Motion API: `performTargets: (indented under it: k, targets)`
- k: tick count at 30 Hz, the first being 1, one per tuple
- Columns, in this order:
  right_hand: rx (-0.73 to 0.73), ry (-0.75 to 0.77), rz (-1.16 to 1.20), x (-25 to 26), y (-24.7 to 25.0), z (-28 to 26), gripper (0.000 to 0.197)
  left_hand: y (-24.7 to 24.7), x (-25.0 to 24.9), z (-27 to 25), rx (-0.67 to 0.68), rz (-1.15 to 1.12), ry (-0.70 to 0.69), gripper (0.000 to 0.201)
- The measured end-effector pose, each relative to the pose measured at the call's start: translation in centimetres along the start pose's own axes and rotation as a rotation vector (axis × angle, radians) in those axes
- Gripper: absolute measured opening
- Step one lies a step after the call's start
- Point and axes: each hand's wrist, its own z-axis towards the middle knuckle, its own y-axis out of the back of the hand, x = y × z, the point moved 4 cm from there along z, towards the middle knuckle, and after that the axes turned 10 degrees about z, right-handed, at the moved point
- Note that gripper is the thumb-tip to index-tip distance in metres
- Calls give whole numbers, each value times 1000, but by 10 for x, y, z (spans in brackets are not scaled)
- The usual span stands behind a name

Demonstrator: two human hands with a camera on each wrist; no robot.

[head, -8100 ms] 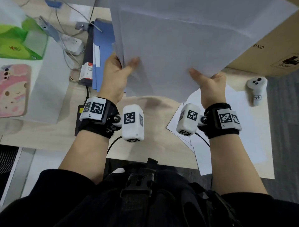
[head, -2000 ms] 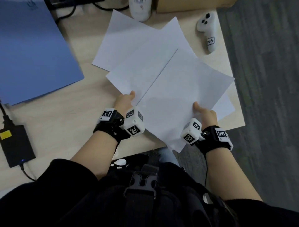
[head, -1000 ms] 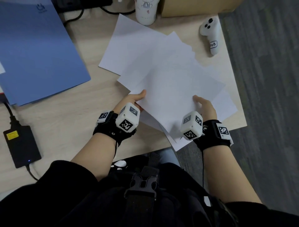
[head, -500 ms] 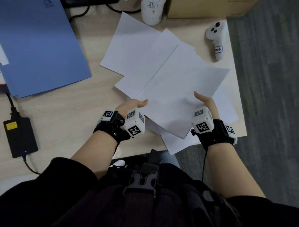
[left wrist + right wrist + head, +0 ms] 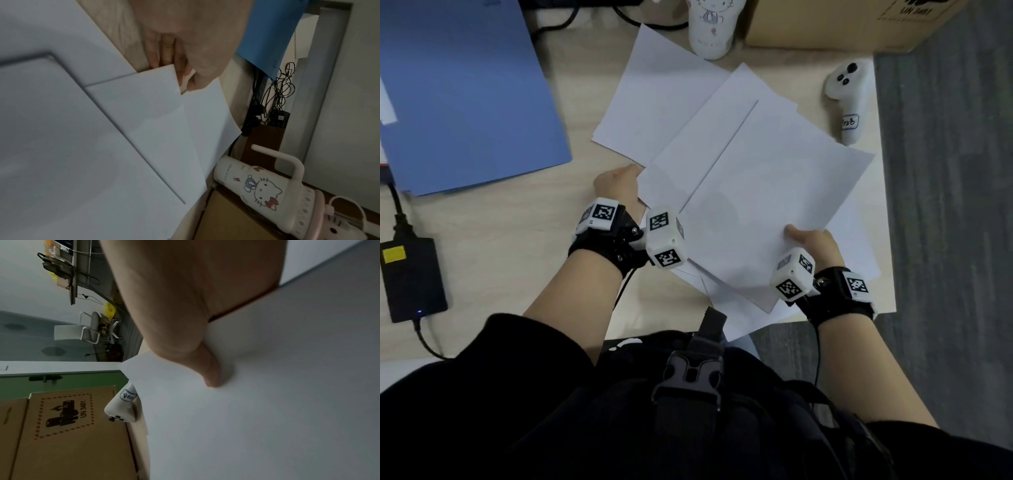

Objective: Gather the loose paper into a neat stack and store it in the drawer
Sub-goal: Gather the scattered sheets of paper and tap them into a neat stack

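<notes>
From the head camera, several white paper sheets (image 5: pixel 767 192) lie fanned and overlapping on the light wooden desk (image 5: pixel 493 246), near its right-hand corner, their lower corners overhanging the near edge. The right hand (image 5: pixel 813 241) holds the top sheets at their lower right edge, thumb lying on top. The left hand (image 5: pixel 616 181) sits at the left corner of the fan, its fingers out of sight under the paper. A blue folder (image 5: pixel 465 92) lies well to the left, a black power adapter (image 5: pixel 410 277) nearer the desk's left edge. Beyond the paper stand a white cartoon-cat bottle (image 5: pixel 710 31) and a cardboard box (image 5: pixel 839 24); a white handheld controller (image 5: pixel 847 99) lies just right of the sheets.

The left wrist camera shows the left hand (image 5: pixel 185 48) with its fingers (image 5: pixel 162 53) curled at the corners of two sheets (image 5: pixel 148 113) (whether they truly pinch the corner or only press against it, I cannot tell). The bottle (image 5: pixel 259 190) and the folder (image 5: pixel 267 35) show behind.

The right wrist camera shows the right hand (image 5: pixel 185 313) with its thumb pressed flat on the top sheet (image 5: pixel 277 402), pinching the paper against fingers hidden below. The controller (image 5: pixel 123 408) and the box (image 5: pixel 68 434), marked UN 3481, lie beyond.
</notes>
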Motion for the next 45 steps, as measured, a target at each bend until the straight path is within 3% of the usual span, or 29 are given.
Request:
performTargets:
  k: [3,8,12,14,16,21,24,27,32,37,40,45]
  targets:
    - [6,17,-10,1,4,3,35,-9,-11,7,66,65,27,16]
    - [-6,7,47,1,6,5,27,-10,-23,9,-81,10,11,20]
    - [-16,-12,126,0,6,6,25,-23,-31,6,-36,129,-36,37]
    - [-31,-15,139,-1,7,8,36,-27,-31,6,-39,159,-81,40]
    - [-41,-17,145,-1,8,10,43,-29,-33,6,-51,170,-109,37]
    - [-11,-8,124,-2,8,11,37,-39,-43,4,-37,145,-204,30]
    - [-20,10,100,-3,10,11,29,-35,-42,1,-39,109,-238,5]
    - [-7,39,66,-6,11,13,34,-23,-37,-3,-56,30,-266,30]
    - [98,79,6,-4,2,11,15,-1,-33,-11,-96,269,-471,40]
    - [166,121,-84,-3,-8,10,21,28,-18,-9,-158,528,-440,43]
    - [186,139,-137,-2,-15,9,17,33,-11,-8,-57,568,-417,38]
    - [231,155,-244,-1,-35,5,24,29,6,-9,153,274,-264,33]
